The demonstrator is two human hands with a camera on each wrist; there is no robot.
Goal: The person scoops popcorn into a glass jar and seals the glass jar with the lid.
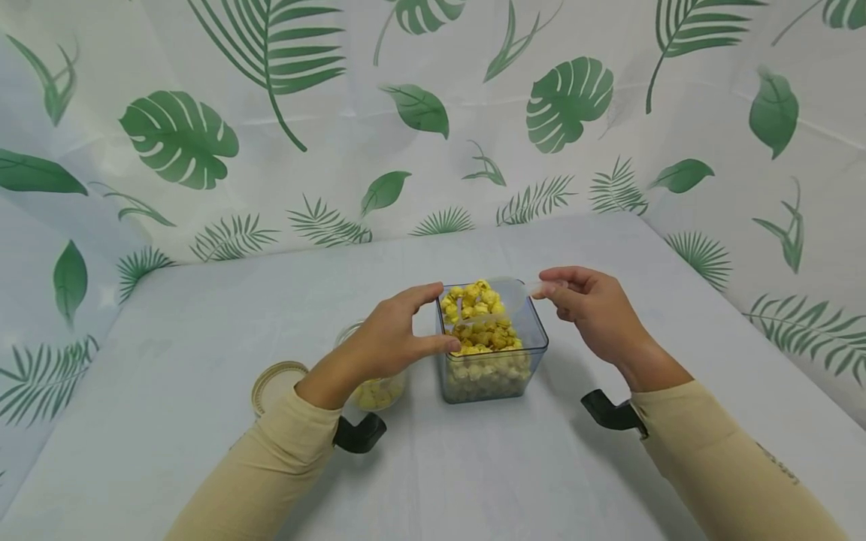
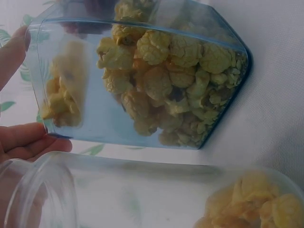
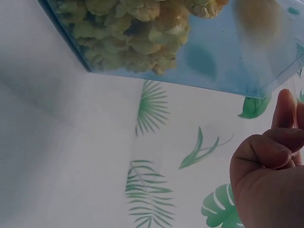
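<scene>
A blue-tinted clear square container (image 1: 496, 379) stands on the table, partly filled with yellow popcorn (image 1: 483, 330). My left hand (image 1: 389, 330) grips its left side near the rim, thumb at the near corner and fingers at the far one. Between the thumb and fingers of my right hand (image 1: 595, 304) is the handle of a translucent scoop (image 1: 509, 294), which reaches over the right part of the rim into the container. Through the wall in the left wrist view, some popcorn (image 2: 64, 102) shows apart from the main heap, seemingly in the scoop.
Left of the container, partly behind my left forearm, stands a clear round jar (image 1: 379, 392) with a little popcorn at its bottom. A round lid with a tan rim (image 1: 260, 391) lies further left. Behind the white table (image 1: 203, 330) hangs a leaf-patterned cloth (image 1: 473, 105).
</scene>
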